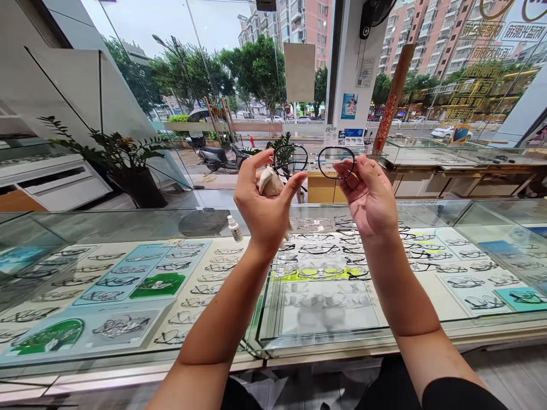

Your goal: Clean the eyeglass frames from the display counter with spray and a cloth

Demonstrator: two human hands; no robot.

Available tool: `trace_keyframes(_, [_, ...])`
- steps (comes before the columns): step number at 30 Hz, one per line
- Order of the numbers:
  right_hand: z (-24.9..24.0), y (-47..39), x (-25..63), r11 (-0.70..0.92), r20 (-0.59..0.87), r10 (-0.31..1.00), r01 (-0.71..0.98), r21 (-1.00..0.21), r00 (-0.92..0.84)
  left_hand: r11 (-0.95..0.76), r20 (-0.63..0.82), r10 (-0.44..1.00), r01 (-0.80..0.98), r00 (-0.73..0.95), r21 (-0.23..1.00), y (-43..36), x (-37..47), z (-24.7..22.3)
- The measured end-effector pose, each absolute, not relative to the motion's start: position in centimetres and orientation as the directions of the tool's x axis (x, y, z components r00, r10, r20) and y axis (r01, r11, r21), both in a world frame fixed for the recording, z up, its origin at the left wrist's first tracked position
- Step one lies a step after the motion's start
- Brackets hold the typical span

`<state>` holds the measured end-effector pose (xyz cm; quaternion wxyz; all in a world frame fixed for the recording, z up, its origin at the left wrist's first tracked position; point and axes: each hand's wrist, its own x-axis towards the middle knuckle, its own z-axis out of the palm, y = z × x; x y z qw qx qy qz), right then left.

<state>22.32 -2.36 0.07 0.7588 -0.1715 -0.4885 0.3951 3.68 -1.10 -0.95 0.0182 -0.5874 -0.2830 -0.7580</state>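
A pair of round, dark-rimmed glasses is held up level above the glass display counter. My left hand grips the left side of the frame between thumb and finger, and a crumpled pale cloth is tucked in its palm. On the other side, my right hand pinches the right edge of the frame near the hinge. Behind the left hand, a small white bottle stands on the glass top.
Under the glass of the counter lie rows of eyeglasses. A potted plant stands at the back left. Farther back are a second display counter and large windows onto a street.
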Motion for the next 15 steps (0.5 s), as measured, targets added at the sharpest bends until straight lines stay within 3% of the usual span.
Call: trace_keyframes(15, [-0.02,-2.51,22.22,0.634,0.608,0.768,-0.375,-0.676,0.202,-0.828,0.902,0.318,0.379,-0.291,0.414,-0.54,3.54,-0.97])
